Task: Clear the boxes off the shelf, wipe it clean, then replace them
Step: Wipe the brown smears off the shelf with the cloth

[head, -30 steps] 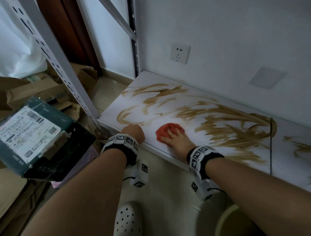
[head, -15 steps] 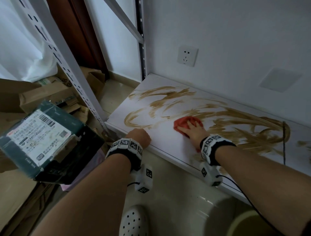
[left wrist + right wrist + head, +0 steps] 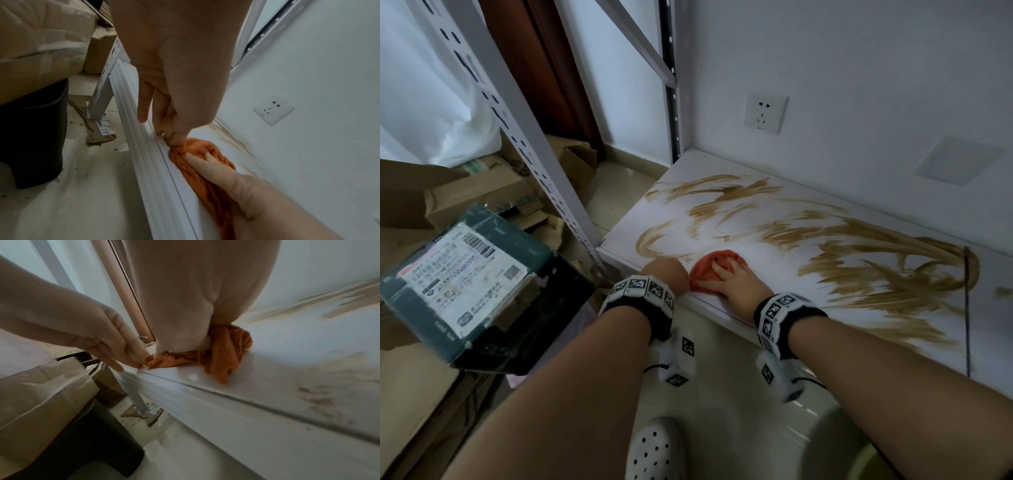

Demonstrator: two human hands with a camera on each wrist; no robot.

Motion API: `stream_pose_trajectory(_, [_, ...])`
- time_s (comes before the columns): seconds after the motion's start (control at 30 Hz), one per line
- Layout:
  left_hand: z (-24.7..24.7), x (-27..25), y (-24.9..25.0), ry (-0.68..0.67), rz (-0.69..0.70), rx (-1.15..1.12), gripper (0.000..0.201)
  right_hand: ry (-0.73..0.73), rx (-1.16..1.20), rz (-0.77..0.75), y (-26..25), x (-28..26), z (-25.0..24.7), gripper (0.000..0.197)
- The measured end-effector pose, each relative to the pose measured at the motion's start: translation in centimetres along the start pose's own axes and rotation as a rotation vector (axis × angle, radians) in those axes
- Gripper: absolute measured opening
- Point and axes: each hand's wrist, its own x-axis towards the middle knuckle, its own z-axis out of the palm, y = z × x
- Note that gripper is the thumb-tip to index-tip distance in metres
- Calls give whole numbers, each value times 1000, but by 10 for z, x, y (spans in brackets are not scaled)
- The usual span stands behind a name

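Observation:
The white shelf (image 3: 767, 253) holds no boxes and is streaked with brown smears (image 3: 893, 284). My right hand (image 3: 736, 284) presses flat on a crumpled orange-red cloth (image 3: 705, 270) near the shelf's front left edge, fingers (image 3: 207, 164) spread over the cloth (image 3: 197, 178). My left hand (image 3: 666, 274) rests its straight fingertips (image 3: 123, 360) on the shelf's front lip, right beside the cloth (image 3: 226, 353) and holding nothing. A dark green box (image 3: 469, 284) with a white label sits tilted off the shelf at the left.
Flattened cardboard boxes (image 3: 479, 195) lie piled on the floor at the left, behind the rack's perforated upright (image 3: 524, 130). A wall socket (image 3: 765, 113) sits above the shelf. A dark bin (image 3: 30, 129) stands under the boxes. My white shoe (image 3: 654, 448) is on the tiled floor.
My right hand swept the cloth back and to the right over the smears, then pulled it forward to the front edge beside my left hand. The left hand stayed on the lip.

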Motion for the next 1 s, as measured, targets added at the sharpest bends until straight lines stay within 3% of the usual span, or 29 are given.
stream_pose_trajectory(0.2, [1,3,1,-5,-27,1,36,-103,-14,149,12,2,-17,60])
stream_pose_trajectory(0.4, [5,6,-5,8,-22,-46,32,-160,-29,289,54,-38,-17,71])
stream_pose_trajectory(0.57, [2,8,-1,11,-48,-22,35,-87,-33,154,37,-49,1,60])
stream_pose_trajectory(0.73, [-1,9,0,-9,-22,-12,36,-2,-16,-12,1,-15,2,52])
stream_pose_trajectory(1.0, [1,14,-6,39,0,-49,29,-20,-36,123,28,-12,-4,55])
